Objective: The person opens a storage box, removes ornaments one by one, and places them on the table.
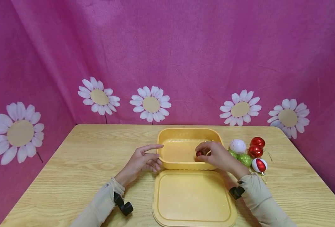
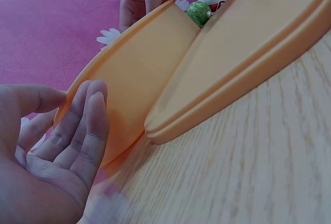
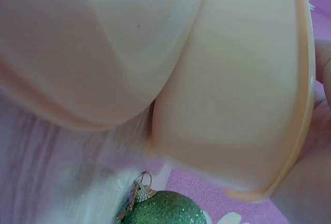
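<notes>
A yellow plastic tub (image 1: 161, 135) stands on the wooden table, and its flat lid (image 1: 192, 197) lies just in front of it. My right hand (image 1: 217, 155) reaches over the tub's right front corner and pinches a small red bauble (image 1: 199, 153) inside it. My left hand (image 1: 144, 159) rests open against the tub's left outer wall (image 2: 139, 79), fingers (image 2: 85, 125) straight and relaxed. The lid (image 2: 248, 53) leans close to the tub in the left wrist view. The tub's outer wall (image 3: 232, 94) fills the right wrist view.
Right of the tub lies a cluster of ornaments: a white speckled egg (image 1: 237, 145), two red baubles (image 1: 256, 146), green glitter balls (image 1: 244, 159) (image 3: 165, 208) and a red-and-white one (image 1: 259, 165). A pink daisy backdrop rises behind the table.
</notes>
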`<action>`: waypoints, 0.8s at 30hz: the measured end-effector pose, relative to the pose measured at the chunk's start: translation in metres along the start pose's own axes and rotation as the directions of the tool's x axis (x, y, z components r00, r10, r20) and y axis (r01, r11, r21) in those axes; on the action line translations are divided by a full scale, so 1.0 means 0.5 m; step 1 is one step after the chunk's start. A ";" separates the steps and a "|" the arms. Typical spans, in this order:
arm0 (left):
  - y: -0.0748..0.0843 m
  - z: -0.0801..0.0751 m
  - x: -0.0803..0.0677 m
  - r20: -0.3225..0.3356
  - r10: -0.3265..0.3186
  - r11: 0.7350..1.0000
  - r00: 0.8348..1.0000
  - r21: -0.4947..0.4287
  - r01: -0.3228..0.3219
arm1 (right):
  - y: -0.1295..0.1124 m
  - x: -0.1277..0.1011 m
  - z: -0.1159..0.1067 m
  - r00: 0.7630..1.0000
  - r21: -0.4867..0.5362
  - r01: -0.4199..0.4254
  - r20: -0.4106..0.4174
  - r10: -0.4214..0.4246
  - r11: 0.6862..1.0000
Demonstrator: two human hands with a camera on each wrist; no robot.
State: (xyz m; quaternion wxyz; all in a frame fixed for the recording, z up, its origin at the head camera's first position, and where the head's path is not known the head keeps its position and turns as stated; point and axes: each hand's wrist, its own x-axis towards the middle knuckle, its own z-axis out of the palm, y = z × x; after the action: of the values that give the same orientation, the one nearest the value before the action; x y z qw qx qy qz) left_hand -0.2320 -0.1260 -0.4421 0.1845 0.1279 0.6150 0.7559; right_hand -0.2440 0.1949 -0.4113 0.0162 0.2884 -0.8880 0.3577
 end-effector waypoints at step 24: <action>0.000 0.001 -0.002 0.002 -0.005 1.000 1.000 0.000 0.005 | -0.015 -0.011 -0.027 0.993 0.047 -0.080 -0.078 0.083 0.996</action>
State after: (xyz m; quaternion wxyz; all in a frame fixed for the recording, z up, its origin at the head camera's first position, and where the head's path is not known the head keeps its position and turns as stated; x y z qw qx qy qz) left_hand -0.2307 -0.1259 -0.4417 0.1872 0.1271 0.6153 0.7551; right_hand -0.2380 0.2023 -0.3979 0.0309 0.2376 -0.8896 0.3888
